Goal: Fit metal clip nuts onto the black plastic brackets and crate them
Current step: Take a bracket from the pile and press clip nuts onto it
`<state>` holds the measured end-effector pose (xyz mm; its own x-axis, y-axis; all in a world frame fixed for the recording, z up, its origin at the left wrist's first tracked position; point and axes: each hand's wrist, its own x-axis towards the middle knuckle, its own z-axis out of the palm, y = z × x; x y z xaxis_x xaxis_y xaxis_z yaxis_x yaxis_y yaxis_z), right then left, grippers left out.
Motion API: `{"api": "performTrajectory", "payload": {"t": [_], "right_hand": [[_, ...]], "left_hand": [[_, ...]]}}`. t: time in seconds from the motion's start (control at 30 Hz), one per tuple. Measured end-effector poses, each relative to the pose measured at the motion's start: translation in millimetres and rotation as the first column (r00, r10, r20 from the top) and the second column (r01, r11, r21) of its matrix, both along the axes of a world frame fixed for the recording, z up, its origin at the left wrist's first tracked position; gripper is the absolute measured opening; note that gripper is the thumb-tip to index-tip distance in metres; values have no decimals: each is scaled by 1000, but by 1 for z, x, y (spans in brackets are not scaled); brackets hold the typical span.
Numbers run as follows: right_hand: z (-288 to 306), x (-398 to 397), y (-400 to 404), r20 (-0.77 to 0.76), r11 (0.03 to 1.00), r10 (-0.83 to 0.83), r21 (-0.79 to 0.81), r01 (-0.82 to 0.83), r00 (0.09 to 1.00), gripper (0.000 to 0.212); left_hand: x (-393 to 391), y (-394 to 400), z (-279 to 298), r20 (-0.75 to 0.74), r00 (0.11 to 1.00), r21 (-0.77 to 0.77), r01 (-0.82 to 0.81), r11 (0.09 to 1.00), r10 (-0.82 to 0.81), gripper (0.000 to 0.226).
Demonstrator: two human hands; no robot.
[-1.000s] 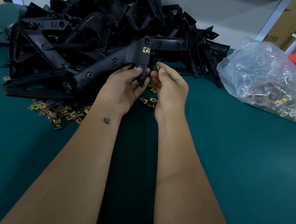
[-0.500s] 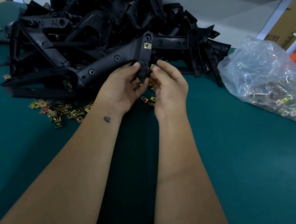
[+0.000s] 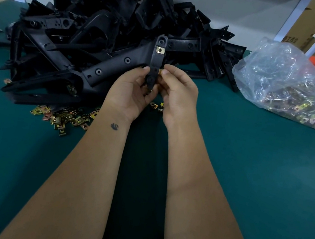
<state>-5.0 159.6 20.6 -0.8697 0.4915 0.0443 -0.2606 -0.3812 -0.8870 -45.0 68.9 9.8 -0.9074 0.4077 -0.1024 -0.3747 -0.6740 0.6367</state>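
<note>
Surface: green mat covering, carrying all items listed below.
Loose clip nuts: scattered gold-coloured heap on the surface at the near left foot of the bracket pile.
Bracket pile: large stack of black plastic brackets at far left and centre, resting against the back wall.
Held bracket: long black bracket raised in front of the pile, its end strip upright between the two hands.
Fitted clip nut: seated on the upper part of that end strip.
Left hand: fingers curled round the lower end of the held bracket, gripping it.
Second clip nut: at the right edge of the strip, touching it; whether fully seated cannot be told.
Right hand: thumb and forefinger pinching the second clip nut against the bracket edge.
Stray clip nuts: a few on the surface beneath the hands.
Plastic bag: clear, at far right on the surface, holding more clip nuts, well apart from the hands.
</note>
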Motion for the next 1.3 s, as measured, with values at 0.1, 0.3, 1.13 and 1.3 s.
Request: {"api": "performTrajectory", "payload": {"t": [0.1,0.3,1.13,1.3], "right_hand": [[0,0,-3,4,1000,1,28,-1,1000,17],[0,0,-3,-1,1000,-20,0,20,1000,18],[0,1,-1,17,998,14,57,-14,1000,12],[-1,0,-1,14,997,3,79,-4,1000,12]], "left_hand": [[-1,0,-1,-4,1000,6,0,1000,0,12],[-2,-1,-2,-90,996,16,18,1000,-17,10],[1,-4,0,-152,986,-120,51,991,-69,18],[-1,-5,-2,-152,986,-127,45,991,-65,18]]}}
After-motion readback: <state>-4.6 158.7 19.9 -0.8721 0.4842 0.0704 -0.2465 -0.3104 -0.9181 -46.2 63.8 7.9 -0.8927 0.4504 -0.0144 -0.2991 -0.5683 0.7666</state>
